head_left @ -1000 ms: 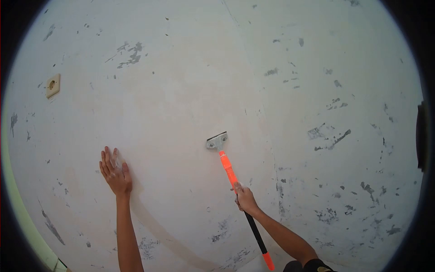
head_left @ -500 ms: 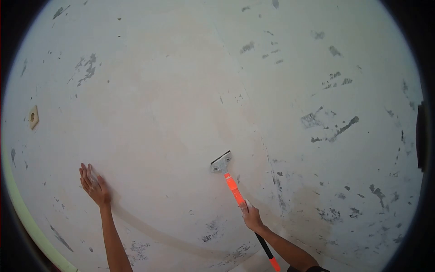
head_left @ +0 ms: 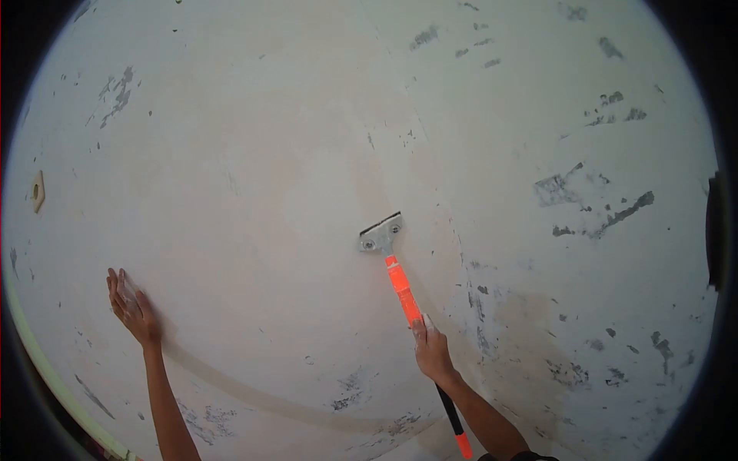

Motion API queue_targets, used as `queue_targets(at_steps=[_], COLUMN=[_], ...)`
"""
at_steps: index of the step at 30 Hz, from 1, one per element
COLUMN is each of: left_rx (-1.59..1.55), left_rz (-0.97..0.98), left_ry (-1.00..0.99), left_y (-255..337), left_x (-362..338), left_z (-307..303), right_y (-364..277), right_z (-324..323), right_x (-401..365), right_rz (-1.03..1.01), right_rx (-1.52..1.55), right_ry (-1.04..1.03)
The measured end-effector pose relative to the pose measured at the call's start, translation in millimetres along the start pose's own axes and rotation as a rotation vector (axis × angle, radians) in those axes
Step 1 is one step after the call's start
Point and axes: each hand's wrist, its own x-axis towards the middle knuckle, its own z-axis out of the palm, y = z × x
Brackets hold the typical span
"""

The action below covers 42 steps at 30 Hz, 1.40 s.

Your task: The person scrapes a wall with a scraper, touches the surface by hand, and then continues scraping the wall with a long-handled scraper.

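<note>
My right hand (head_left: 433, 352) is wrapped round the handle of a long scraper (head_left: 401, 286), low and right of centre. Its handle is orange and black, and the wide metal head with two screws lies close against the pale wall (head_left: 261, 200), blade edge up. Further left, my left hand (head_left: 135, 309) rests on the wall with fingers stretched upward, holding nothing. White dust marks the fingers of both hands.
Grey bare patches (head_left: 615, 211) scatter over the wall, most thickly on the right. A beige wall fitting with a hole (head_left: 38, 192) sits at the far left. A crack-like seam runs down right of centre. A dark object (head_left: 715, 230) stands at the right edge.
The scraper head and my right hand have moved up the wall. My left hand appears further left, while the view has shifted slightly.
</note>
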Motion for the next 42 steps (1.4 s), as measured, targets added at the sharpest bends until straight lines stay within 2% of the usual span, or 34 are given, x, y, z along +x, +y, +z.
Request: queue_targets(at_steps=[3, 5, 8, 12, 18, 20, 25, 29, 32, 38, 39, 41, 42], left_rx=[-0.013, -0.027, -0.012, -0.005, -0.021, -0.029, -0.058, -0.058, -0.074, -0.029, -0.069, -0.110, -0.098], left_rz=[0.012, 0.007, 0.026, 0.025, 0.006, -0.013, 0.004, -0.017, 0.000, -0.030, -0.021, -0.010, -0.023], left_ry=[-0.016, -0.007, 0.006, -0.009, -0.011, -0.010, 0.009, -0.015, 0.006, -0.010, 0.004, 0.021, 0.013], left_y=[1, 3, 4, 3, 4, 4, 4, 3, 2, 0, 1, 1, 2], left_x=[1, 0, 2, 2, 1, 2, 1, 1, 1, 1, 1, 2, 2], left_z=[0, 0, 2, -1, -1, -2, 0, -4, 0, 0, 0, 0, -1], right_y=[18, 28, -17, 10, -21, -10, -15, -17, -32, -24, -40, -72, -66], right_z=[8, 9, -9, -2, -5, 4, 10, 9, 5, 11, 6, -2, 1], right_x=[-18, -12, 9, -8, 7, -5, 22, 2, 27, 16, 24, 45, 44], right_rz=[0.061, -0.023, 0.022, -0.050, 0.040, -0.030, -0.086, -0.072, -0.034, -0.070, -0.074, 0.070, 0.066], right_rx=[-0.011, -0.043, -0.056, -0.046, -0.100, -0.063, -0.055, -0.056, -0.044, -0.051, -0.057, -0.072, -0.075], right_ry=[0.018, 0.051, -0.006, 0.047, -0.047, 0.059, 0.082, 0.089, 0.035, 0.081, 0.087, -0.018, -0.014])
